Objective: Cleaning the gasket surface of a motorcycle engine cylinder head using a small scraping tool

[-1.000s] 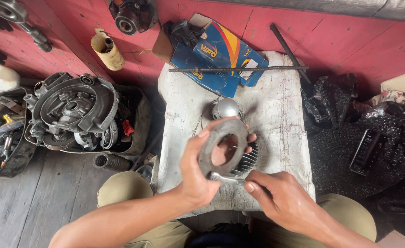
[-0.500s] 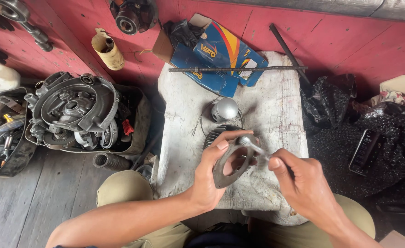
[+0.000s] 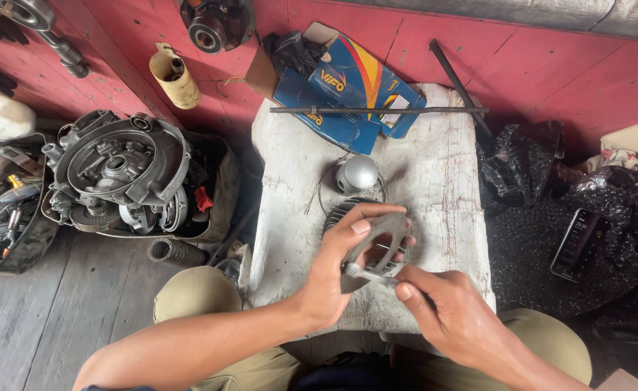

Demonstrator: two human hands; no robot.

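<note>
The left hand is clamped on a flat grey metal plate, thumb over its upper rim and fingers behind, holding it tilted on edge just above the finned cylinder that stands on the pale block; the right hand is pinched shut on a thin metal tool whose tip meets the plate's lower edge, close under the left thumb; the likeliest mishap, as I judge it, is the tool skidding off the smooth metal and jabbing the left palm, since the tip points straight toward that hand; a hard push could also twist the plate out of a grip that holds only its rim, dropping it onto the fins below; beyond the left fingers sits a rounded silver piston, which a falling plate might knock; whether the tool is seated in a slot or only resting on the surface cannot be told
</note>
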